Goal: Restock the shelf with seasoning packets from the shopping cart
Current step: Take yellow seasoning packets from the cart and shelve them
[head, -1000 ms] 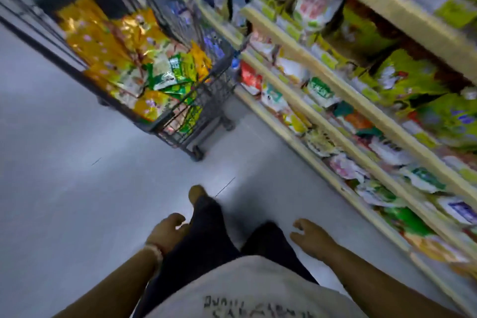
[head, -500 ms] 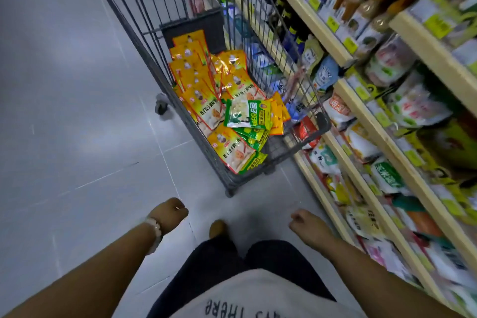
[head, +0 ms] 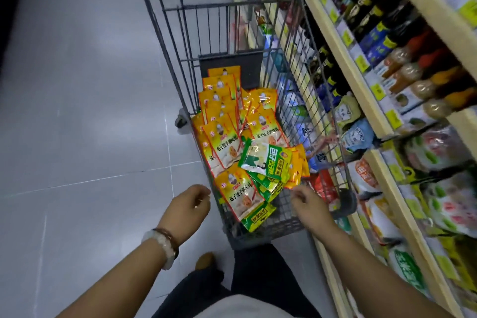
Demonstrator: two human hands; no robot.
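Note:
A grey wire shopping cart [head: 258, 237] stands in the aisle ahead of me, holding several yellow seasoning packets [head: 222, 147] and green ones [head: 268, 165]. My left hand [head: 187, 208] hovers at the cart's near left rim with fingers loosely curled, holding nothing. My right hand [head: 308, 204] reaches over the near right part of the basket, fingers relaxed, fingertips close to the lowest orange packet [head: 294, 178]; I cannot tell if they touch. The wooden shelf [head: 384, 175] with packets runs along the right.
Dark sauce bottles [head: 374, 20] and jars fill the upper shelves on the right; soft pouches [head: 361, 134] and bags lie on the lower ones. Grey tiled floor [head: 90, 111] spreads to the left. My legs and one shoe [head: 205, 259] show below the cart.
I have stepped up to the cart, which now sits right in front of me. Both hands have risen from my sides to the cart's near end.

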